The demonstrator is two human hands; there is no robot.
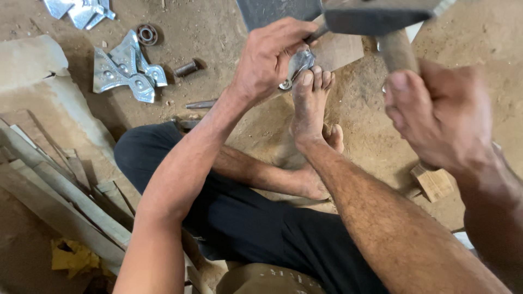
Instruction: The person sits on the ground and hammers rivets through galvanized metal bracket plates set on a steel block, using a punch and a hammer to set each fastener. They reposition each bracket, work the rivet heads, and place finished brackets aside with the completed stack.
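your left hand [269, 57]: pinching a chisel [314, 35] over a small metal piece [298, 64]. your right hand [441, 117]: gripping a raised hammer [381, 22]. stamped plates [126, 68] far left.

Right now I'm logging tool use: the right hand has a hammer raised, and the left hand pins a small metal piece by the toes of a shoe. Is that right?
Not quite. The foot is bare, no shoe. The head view shows the left hand holding the small metal piece by bare toes, and the right hand has the hammer raised.
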